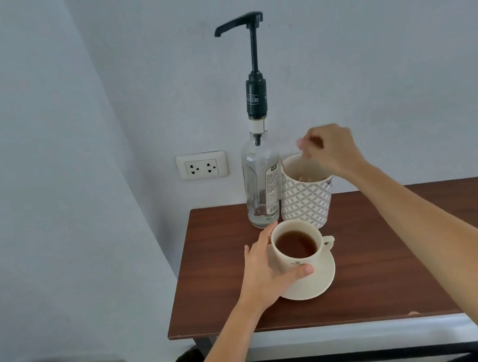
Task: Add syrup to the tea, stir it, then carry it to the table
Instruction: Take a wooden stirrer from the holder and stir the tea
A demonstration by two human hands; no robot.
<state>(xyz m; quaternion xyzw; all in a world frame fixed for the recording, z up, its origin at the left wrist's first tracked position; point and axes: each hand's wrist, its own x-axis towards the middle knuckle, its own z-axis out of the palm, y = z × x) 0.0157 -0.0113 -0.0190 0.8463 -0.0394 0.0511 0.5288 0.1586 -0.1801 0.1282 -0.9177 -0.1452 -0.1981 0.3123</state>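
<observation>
Your left hand (266, 271) is wrapped round the left side of the cream teacup (297, 249), thumb on the near wall, fingers (265, 232) curled behind the rim, so closed on the cup. Cup is full of brown tea, sits on its saucer (320, 279) near the front-left of the brown tabletop (393, 251), handle pointing right. Your right hand (329, 150) is over the patterned container (307, 199), fingertips pinched together on something thin and pale; blurred, can't tell what it is. Syrup bottle (262, 183) with black pump (250, 45) stands upright against the wall, just left of the container, touching or nearly so, directly behind the cup. Spout points left. Wall socket (201, 166) left of the bottle.
</observation>
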